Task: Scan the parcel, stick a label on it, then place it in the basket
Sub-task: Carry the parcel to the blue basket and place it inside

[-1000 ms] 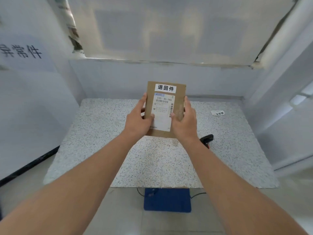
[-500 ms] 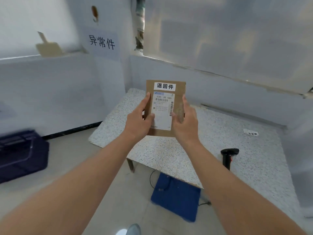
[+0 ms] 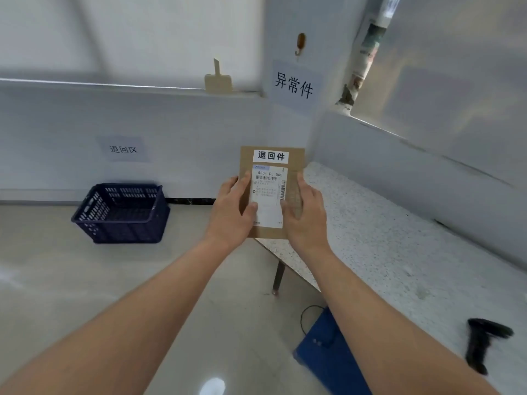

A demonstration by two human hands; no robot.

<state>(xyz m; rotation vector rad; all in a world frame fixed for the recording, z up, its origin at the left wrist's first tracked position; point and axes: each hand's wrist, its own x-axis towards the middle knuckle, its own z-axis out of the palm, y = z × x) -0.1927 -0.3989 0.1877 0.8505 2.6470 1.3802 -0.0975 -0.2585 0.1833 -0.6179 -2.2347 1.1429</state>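
View has swung left since 0.5 s ago: basket (image 3: 121,213) now visible at 9 o'clock on floor. I hold parcel (image 3: 272,192) upright, label (image 3: 270,155) applied, left hand (image 3: 232,209) and right hand (image 3: 306,213) both gripping its edges. Judgement: only placement remains.

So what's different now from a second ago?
The person has turned left, away from the speckled table, carrying the parcel along. A dark blue basket on the floor has come into view on the left, and the scanner has slid to the lower right of the picture. Nothing was let go: the left hand and right hand still hold the parcel upright, its white label still on top.
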